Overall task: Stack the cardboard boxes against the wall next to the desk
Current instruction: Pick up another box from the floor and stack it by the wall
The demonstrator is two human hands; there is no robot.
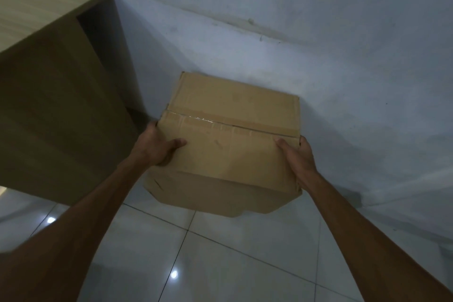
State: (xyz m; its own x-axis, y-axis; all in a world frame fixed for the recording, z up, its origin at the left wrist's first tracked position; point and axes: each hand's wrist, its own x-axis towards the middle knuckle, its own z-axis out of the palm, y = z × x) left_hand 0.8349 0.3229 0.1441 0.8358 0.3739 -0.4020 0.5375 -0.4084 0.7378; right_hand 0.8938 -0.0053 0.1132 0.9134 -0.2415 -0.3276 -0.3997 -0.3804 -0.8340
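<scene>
A brown cardboard box (228, 130) with a taped top seam stands close to the pale wall (318, 44), just right of the wooden desk (56, 95). Its far edge reaches the wall. My left hand (157, 144) grips the box's near left corner, thumb lying on the top. My right hand (297, 157) holds the near right corner, thumb on the top and fingers around the side. The lower front of the box looks dented, and I cannot tell whether it rests on the floor or on another box.
White glossy floor tiles (220, 252) spread out in front of the box. The desk's side panel stands to the left, with a narrow dark gap between it and the box. Bare wall and floor extend to the right.
</scene>
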